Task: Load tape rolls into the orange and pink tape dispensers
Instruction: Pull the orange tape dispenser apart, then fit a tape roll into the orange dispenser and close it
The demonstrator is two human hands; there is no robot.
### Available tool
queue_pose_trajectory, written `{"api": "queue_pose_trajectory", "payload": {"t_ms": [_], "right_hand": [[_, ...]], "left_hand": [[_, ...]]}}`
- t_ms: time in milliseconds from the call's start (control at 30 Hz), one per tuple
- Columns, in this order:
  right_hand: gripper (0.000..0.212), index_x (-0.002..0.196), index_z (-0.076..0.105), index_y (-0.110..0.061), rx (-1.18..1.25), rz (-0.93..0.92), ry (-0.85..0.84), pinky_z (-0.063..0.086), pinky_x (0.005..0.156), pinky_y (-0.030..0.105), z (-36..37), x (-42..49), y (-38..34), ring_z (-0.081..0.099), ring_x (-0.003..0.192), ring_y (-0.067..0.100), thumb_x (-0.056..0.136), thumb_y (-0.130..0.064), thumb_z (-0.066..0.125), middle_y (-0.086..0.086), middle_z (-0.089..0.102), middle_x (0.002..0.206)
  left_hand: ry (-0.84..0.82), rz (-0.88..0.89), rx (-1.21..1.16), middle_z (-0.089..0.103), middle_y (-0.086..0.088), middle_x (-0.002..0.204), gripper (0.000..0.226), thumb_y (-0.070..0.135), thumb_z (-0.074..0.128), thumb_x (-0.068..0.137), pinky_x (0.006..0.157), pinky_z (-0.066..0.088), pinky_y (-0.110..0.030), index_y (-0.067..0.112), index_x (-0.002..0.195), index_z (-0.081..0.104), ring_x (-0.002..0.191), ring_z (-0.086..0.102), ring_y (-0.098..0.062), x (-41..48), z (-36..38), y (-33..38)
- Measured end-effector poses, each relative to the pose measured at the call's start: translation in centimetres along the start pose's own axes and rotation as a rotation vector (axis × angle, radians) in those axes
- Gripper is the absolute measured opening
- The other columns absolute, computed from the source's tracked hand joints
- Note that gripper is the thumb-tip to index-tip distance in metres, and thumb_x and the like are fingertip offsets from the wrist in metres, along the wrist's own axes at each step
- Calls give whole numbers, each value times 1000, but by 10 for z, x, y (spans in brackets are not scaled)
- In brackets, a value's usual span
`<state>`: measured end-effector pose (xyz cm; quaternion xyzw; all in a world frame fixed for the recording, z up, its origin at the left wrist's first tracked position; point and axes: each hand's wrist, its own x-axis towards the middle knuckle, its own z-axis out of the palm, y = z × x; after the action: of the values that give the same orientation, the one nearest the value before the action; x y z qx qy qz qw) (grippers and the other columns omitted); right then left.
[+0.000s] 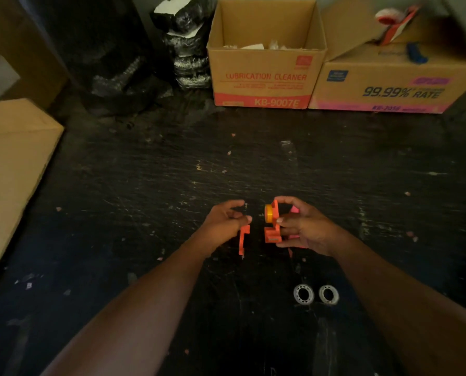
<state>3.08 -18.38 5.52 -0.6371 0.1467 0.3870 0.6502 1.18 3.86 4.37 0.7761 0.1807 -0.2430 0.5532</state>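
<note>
Right hand [303, 226] grasps the orange dispenser body [272, 226] between thumb and fingers, a yellow-orange hub [268, 213] showing at its top. Left hand [227, 219] pinches the detached orange side plate [244, 238], held just apart from the body. Judgement: align plate to body squarely and press evenly; the thin moulded plastic looks rigid with notched edges. A pink piece [294, 210], probably the pink dispenser, shows behind the right fingers, mostly hidden. Two clear tape rolls [303, 293] [328, 294], ring-shaped, lie flat side by side nearer the floor's near edge, under the right forearm. The floor [172, 172] is dark, scuffed and littered
</note>
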Motion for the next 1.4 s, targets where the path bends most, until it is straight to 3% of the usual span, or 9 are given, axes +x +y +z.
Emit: {"api": "queue_pose_trajectory", "payload": {"t_ms": [100, 167, 333, 467, 767, 933, 1033, 1200, 1400], "right_hand": [[52, 135, 57, -34, -3, -23, -16, 61, 90, 55, 2, -8, -5, 76, 105, 35, 95, -1, 63, 17, 71, 126], [51, 135, 57, -32, -11, -43, -31, 60, 92, 57, 3, -13, -7, 75, 106, 36, 95, -1, 64, 19, 70, 126], [48, 133, 58, -31, -21, -74, -49, 61, 90, 55, 8, -22, -10, 75, 106, 36, 95, -2, 66, 20, 72, 124], [47, 132, 58, -31, -29, -73, -51, 63, 86, 52, 8, -26, -8, 76, 105, 35, 95, -3, 66, 20, 73, 123], [52, 135, 58, -33, -23, -52, -25, 61, 89, 57, -3, -26, -4, 76, 104, 35, 95, 0, 65, 17, 70, 124], [54, 136, 58, -33, -39, -48, -7, 61, 89, 57, -8, -31, -2, 76, 103, 35, 94, 0, 64, 13, 69, 125], [54, 135, 59, -35, -35, -34, -5, 60, 89, 58, -8, -35, 6, 74, 108, 37, 93, 0, 66, 14, 66, 129], [54, 134, 57, -36, -42, -14, -24, 60, 90, 58, 3, -50, 27, 74, 108, 36, 94, -1, 65, 15, 68, 127], [50, 130, 60, -37, -52, 28, -31, 63, 84, 53, 12, -63, 59, 74, 107, 36, 95, -1, 64, 15, 68, 127]], "left_hand": [[19, 45, 22, 61, -3, 133, 63, 27, 76, 89, 107, 50, -45, 32, 146, 50, 122, 59, -19, -12, -2, 20], [-33, 71, 2, 59, -4, 135, 69, 28, 80, 85, 108, 50, -46, 34, 147, 49, 125, 58, -21, -20, -2, 29], [-152, 126, -90, 70, 2, 120, 64, 24, 83, 84, 87, 56, -31, 31, 141, 56, 106, 70, -16, -31, 8, 39], [-124, 139, -113, 74, 1, 111, 44, 15, 80, 86, 93, 58, -38, 28, 127, 66, 101, 74, -19, -32, 18, 37], [-91, 97, -83, 73, 1, 107, 46, 9, 81, 83, 94, 59, -38, 20, 124, 64, 100, 73, -17, -29, 13, 31], [-96, 71, 32, 74, 0, 103, 42, 10, 86, 79, 80, 59, -32, 25, 114, 67, 85, 73, -14, -34, 9, 12], [-94, 57, 121, 74, 1, 104, 47, 13, 89, 75, 73, 56, -25, 22, 116, 68, 87, 71, -11, -46, 12, -5], [-99, 93, 284, 73, 7, 103, 47, 19, 90, 73, 78, 49, -18, 25, 115, 69, 97, 68, -4, -73, 25, -38], [-70, 124, 400, 73, 10, 107, 50, 20, 88, 76, 93, 54, -25, 26, 121, 67, 101, 68, -4, -88, 47, -73]]}}
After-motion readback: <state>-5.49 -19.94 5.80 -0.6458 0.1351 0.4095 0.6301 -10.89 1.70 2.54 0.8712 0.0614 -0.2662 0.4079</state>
